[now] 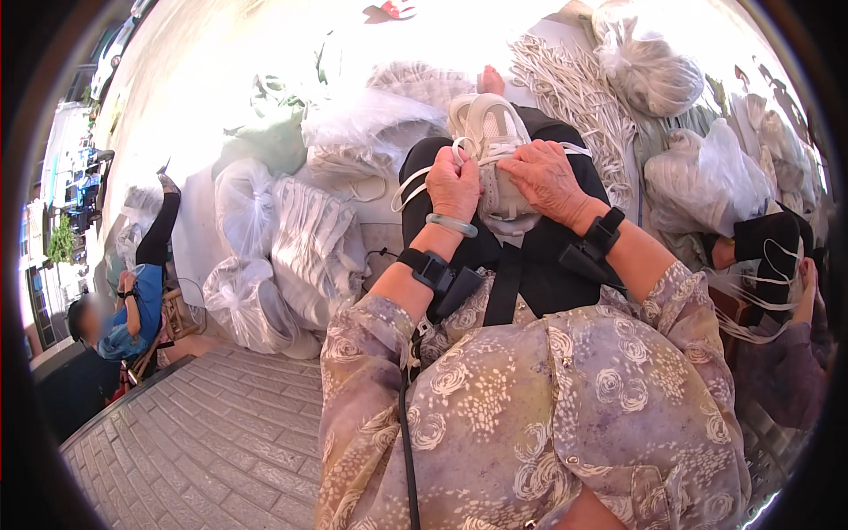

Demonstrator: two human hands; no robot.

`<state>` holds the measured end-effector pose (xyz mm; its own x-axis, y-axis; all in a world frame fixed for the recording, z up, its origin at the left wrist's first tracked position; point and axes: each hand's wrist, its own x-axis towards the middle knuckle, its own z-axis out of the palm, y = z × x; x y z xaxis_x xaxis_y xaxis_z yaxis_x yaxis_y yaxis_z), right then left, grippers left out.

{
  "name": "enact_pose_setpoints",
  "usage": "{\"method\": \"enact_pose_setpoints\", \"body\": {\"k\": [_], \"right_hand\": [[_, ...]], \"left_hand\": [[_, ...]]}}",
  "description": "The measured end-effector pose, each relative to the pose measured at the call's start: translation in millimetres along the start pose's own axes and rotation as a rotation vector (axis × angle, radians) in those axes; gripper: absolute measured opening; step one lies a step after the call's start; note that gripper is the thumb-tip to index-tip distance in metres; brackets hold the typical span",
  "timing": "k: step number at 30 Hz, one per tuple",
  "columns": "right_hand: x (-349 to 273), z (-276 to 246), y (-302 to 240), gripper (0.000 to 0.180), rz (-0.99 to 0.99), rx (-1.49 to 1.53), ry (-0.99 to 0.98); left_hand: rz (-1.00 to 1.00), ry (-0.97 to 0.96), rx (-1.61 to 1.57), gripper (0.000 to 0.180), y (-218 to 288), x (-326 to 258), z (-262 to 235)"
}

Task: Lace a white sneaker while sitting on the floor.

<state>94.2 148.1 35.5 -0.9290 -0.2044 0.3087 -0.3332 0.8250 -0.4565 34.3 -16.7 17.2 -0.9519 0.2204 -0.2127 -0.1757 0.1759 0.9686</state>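
A beige and white shoe [505, 196] lies across my lap on dark trousers, with white lacing over its front. My left hand [454, 187] is closed in a pinch on a white shoelace [459, 147] at the shoe's left side. On the shoe's other side, my right hand [549, 180] has its fingers bent and pressed together on the lacing; the exact strand under them is partly hidden. A loose lace loop [402, 190] hangs left of my left hand, and another lace end [576, 150] shows beyond my right hand.
Clear plastic bags [243, 208] and stacked pale shoe pieces [314, 238] lie to the left. A heap of white laces [579, 97] is ahead right, near more filled bags [707, 177]. One person [132, 309] sits far left; another person's hand [807, 274] is at the right.
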Motion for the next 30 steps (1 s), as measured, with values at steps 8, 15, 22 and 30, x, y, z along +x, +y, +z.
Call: {"method": "enact_pose_setpoints", "body": {"k": [8, 15, 22, 30], "right_hand": [[1, 2, -1, 0.021, -0.011, -0.003, 0.017], [2, -2, -2, 0.023, -0.008, -0.016, -0.032], [3, 4, 3, 0.019, 0.076, 0.057, 0.011], [9, 7, -4, 0.012, 0.176, 0.038, -0.045]], "left_hand": [[0.149, 0.055, 0.209, 0.009, -27, 16, 0], [0.344, 0.044, 0.579, 0.021, -5, 5, 5], [0.395, -0.041, 0.672, 0.045, 32, -24, -2], [0.414, -0.22, 0.908, 0.039, 15, -28, -2]]}}
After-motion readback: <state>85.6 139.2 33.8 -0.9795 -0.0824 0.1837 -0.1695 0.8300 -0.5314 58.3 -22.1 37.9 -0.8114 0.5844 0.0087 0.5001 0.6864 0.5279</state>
